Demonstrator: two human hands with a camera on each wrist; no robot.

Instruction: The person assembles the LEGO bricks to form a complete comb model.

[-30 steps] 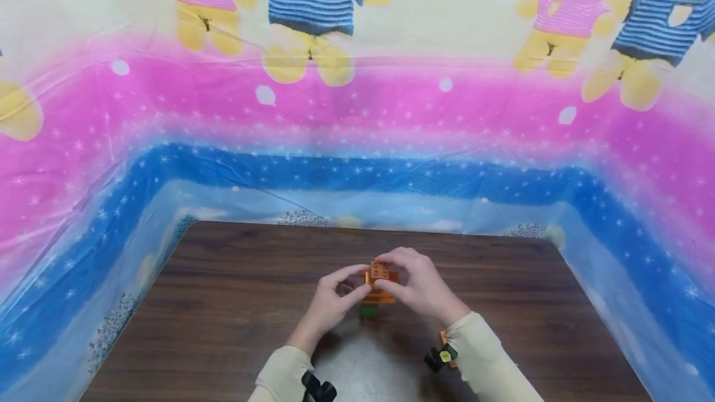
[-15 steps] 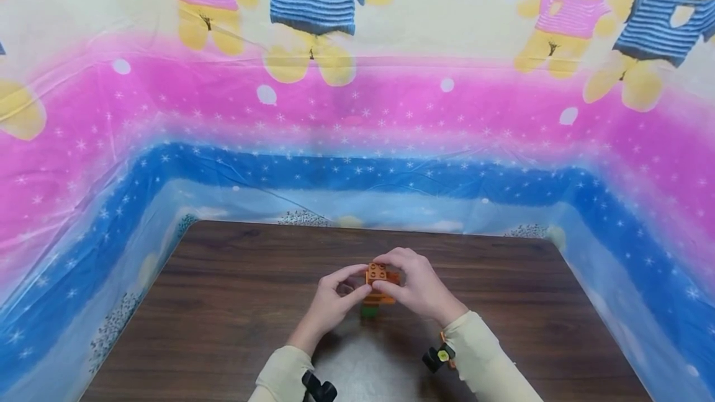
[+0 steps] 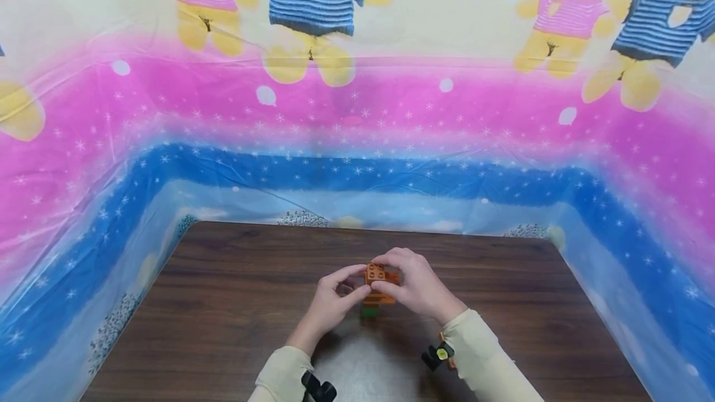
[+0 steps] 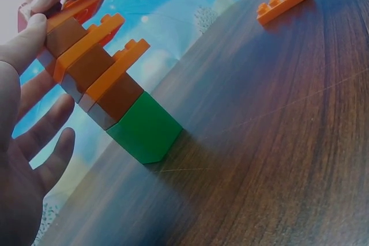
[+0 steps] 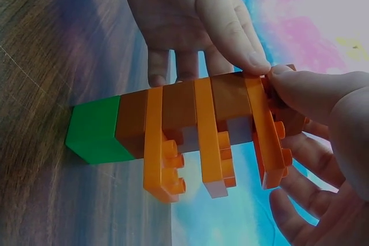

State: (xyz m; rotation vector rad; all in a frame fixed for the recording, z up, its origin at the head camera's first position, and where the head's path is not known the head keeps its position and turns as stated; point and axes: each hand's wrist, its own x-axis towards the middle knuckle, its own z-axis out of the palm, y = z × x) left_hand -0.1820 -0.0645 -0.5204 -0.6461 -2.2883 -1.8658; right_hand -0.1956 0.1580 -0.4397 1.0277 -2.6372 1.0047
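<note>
A tower of toy building bricks stands on the table. Its base is a green block point(image 4: 145, 128); above it brown blocks point(image 5: 179, 108) alternate with long orange bricks point(image 5: 154, 154) that stick out to one side. A brown brick point(image 3: 377, 272) with studs is at the top. My left hand point(image 3: 334, 304) holds the tower's upper part from the left between thumb and forefinger, its other fingers spread beside the stack. From the right, my right hand point(image 3: 420, 284) pinches the top brown brick. Fingers partly hide the joint under that brick.
A loose orange brick point(image 4: 284, 4) lies on the wooden table point(image 3: 223, 303), mostly hidden by the right wrist in the head view. Black wrist cameras point(image 3: 437, 355) sit on both sleeves. A printed cloth point(image 3: 357, 172) stands around the table's back and sides.
The top brown brick has shifted slightly left over the tower and turned a little straighter, with my right hand moving along. The left hand has stayed in place.
</note>
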